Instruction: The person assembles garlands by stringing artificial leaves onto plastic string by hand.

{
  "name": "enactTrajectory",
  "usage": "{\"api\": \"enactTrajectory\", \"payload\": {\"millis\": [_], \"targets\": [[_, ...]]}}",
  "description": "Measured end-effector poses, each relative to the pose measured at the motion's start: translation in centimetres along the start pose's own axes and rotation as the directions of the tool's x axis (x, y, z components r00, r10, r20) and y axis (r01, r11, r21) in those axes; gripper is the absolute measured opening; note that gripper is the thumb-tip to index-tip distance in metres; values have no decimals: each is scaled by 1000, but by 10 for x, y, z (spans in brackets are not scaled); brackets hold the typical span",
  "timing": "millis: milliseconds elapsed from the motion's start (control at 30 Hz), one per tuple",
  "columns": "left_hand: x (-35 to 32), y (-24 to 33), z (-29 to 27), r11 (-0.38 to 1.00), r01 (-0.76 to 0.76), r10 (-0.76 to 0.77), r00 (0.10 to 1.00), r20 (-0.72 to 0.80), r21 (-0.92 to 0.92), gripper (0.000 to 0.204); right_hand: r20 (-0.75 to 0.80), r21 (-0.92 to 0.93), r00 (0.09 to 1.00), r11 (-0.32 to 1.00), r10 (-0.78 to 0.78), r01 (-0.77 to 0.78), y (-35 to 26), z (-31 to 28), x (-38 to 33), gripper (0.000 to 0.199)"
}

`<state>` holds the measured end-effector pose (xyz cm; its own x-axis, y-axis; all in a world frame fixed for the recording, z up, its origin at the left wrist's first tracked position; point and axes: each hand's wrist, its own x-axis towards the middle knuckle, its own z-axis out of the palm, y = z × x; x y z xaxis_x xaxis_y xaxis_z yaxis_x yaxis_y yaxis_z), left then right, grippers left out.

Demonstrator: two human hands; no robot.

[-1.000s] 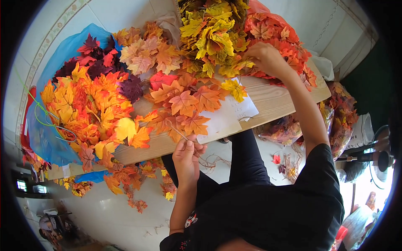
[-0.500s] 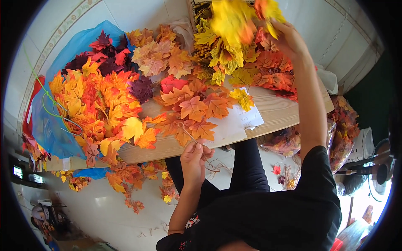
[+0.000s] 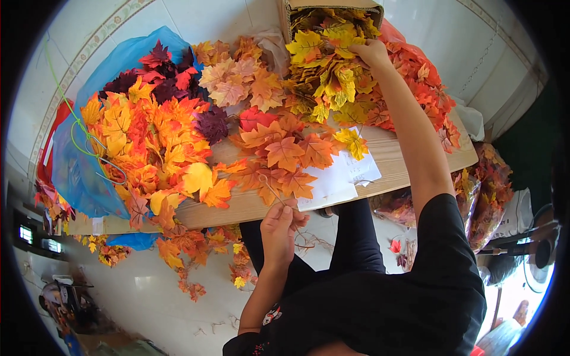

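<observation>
At the brown cardboard box [image 3: 330, 4], the right hand [image 3: 373, 54] touches yellow maple-shaped leaves [image 3: 333, 77], grip unclear; well in front of it, the left hand [image 3: 279, 232] pinches a thin, loop-ended tan strand [image 3: 271, 190].

Matt cloth-like leaves [image 3: 337, 86]; smooth wooden table [image 3: 390, 151]

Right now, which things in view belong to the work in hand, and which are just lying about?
In use:
- left hand, holding a thin looped stem
- right hand, at the yellow leaves by the cardboard box

Apparently idle:
- red leaf on the floor
- blue bag
</observation>
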<state>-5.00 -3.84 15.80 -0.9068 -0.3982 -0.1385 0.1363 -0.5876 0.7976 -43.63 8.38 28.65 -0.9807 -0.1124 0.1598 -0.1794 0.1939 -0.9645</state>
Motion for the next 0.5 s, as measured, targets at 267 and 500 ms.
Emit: {"api": "enactTrajectory", "payload": {"millis": [267,500], "targets": [[1,-3,9,999,29,-30,999,38,21,24,-34,-406,987,905,-154,127,27,0,39,33],[-2,-6,6,1000,9,-9,1000,15,29,23,-121,-691,983,723,-140,18,24,39,-11,51]]}}
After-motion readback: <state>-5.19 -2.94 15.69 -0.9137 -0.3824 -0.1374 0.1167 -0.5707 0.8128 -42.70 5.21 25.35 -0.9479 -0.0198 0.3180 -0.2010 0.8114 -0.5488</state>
